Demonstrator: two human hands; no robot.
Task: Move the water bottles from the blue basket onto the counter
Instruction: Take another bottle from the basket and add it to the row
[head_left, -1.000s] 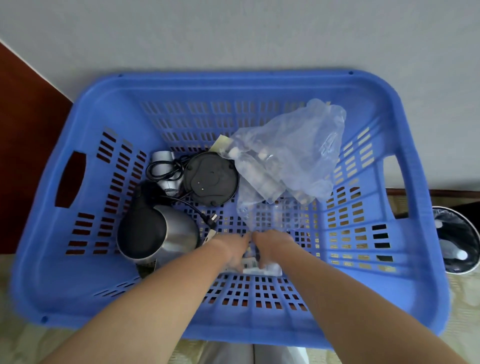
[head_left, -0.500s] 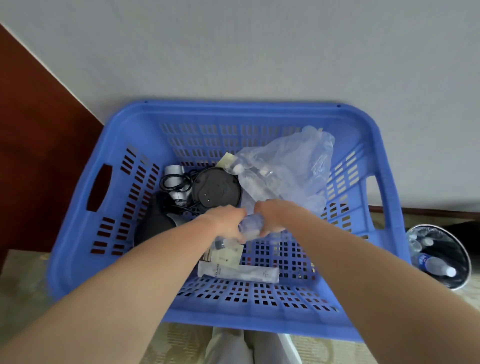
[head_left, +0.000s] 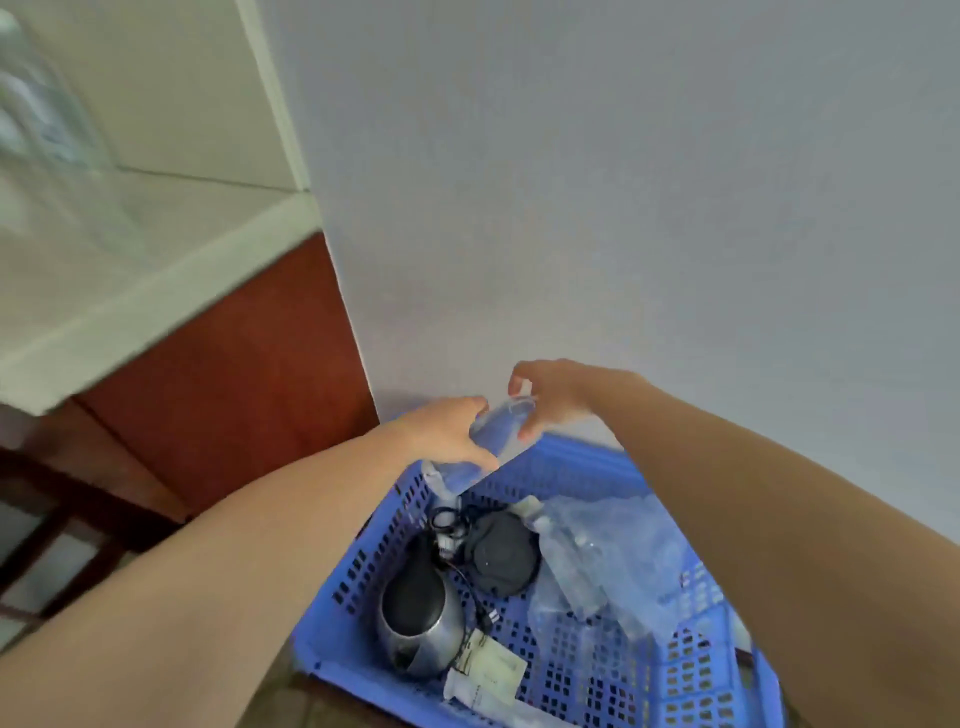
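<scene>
A clear water bottle (head_left: 493, 434) is lifted above the far rim of the blue basket (head_left: 691, 680). My left hand (head_left: 444, 434) grips its lower body. My right hand (head_left: 553, 392) holds its upper end with fingers partly spread. More clear bottles lie inside a clear plastic bag (head_left: 608, 561) in the basket's right half. The pale counter (head_left: 135, 244) is up at the left, above a red-brown cabinet side.
In the basket lie a steel kettle (head_left: 418, 618), its black base (head_left: 501, 556) with a cord, and small white packets (head_left: 485, 670). A grey wall rises behind. Blurred clear bottles (head_left: 31, 114) stand on the counter at the far left.
Both hands have lifted the bottle out of the basket, up and toward the left. My view has swung upward, bringing the counter into sight.
</scene>
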